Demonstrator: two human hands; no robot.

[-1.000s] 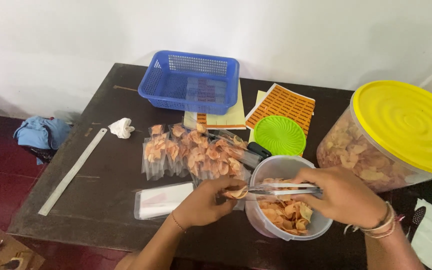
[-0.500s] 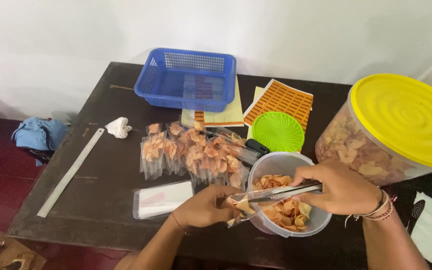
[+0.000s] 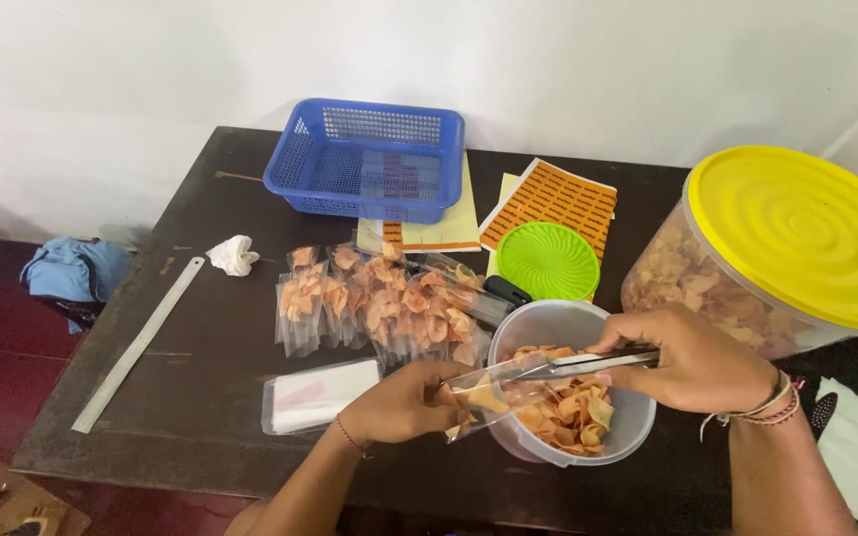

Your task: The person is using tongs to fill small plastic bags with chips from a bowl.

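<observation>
Left hand (image 3: pixel 404 402) clamps pouch (image 3: pixel 489 397), mouth facing right; right hand (image 3: pixel 692 357) grips tongs (image 3: pixel 588 362), tips at mouth, over bowl (image 3: pixel 628 437).

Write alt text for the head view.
The left hand holds a small clear bag open while the right hand feeds orange chips in with metal tongs over a clear tub, on a dark table.

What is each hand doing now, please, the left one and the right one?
Left hand: closed on a small clear bag holding chips.
Right hand: closed on metal tongs, tips over the clear tub.
</observation>
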